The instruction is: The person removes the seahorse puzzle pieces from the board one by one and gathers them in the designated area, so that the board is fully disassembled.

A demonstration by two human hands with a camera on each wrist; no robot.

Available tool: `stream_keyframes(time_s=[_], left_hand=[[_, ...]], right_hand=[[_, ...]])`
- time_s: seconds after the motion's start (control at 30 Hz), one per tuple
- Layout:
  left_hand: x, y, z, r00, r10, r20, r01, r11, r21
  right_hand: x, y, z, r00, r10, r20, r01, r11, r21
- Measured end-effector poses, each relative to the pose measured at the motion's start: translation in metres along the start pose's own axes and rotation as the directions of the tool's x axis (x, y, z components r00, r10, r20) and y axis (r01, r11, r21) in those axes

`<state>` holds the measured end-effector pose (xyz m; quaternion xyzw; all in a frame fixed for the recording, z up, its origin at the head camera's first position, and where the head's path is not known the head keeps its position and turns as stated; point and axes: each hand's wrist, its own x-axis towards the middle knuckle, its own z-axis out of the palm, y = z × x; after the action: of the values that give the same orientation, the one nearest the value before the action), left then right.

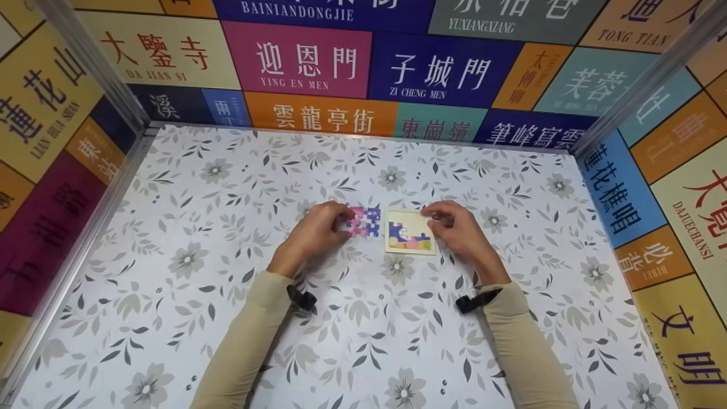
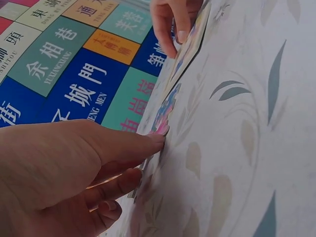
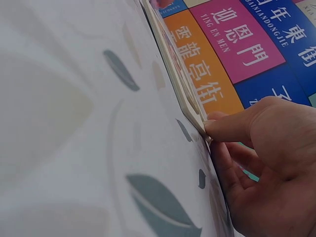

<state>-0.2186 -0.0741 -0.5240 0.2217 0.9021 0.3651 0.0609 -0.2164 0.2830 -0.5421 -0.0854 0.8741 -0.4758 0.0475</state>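
1. Two hands rest at the flowered tabletop (image 1: 363,341); the left hand (image 1: 318,227) pinches the left side of the joined puzzle pieces (image 1: 372,215), which lie flat just left of the shallow tray (image 1: 408,217).
2. The right hand (image 1: 460,227) grips the tray by its far right corner; a firm hold there should stop it sliding.
3. Fitted pieces (image 1: 414,245) cover the tray's near part, while its far part is bare; their jagged far edge is probably the guide for matching.
4. The joined group seems best kept level, since lifting one end could part it.
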Motion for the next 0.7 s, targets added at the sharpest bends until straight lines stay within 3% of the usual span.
stream_keyframes(time_s=[0.5, 0.7], left_hand=[[0.0003, -0.0011, 0.0023, 1.0, -0.001, 0.024, 0.002, 0.999, -0.049], [0.0013, 0.0016, 0.0018, 0.999, 0.038, 0.023, -0.036, 0.998, -0.058]], right_hand=[[0.0002, -0.0012, -0.0002, 1.0, 0.01, -0.002, -0.01, 1.0, 0.011], [0.0001, -0.0016, 0.0002, 1.0, 0.005, -0.005, -0.005, 1.0, 0.008]])
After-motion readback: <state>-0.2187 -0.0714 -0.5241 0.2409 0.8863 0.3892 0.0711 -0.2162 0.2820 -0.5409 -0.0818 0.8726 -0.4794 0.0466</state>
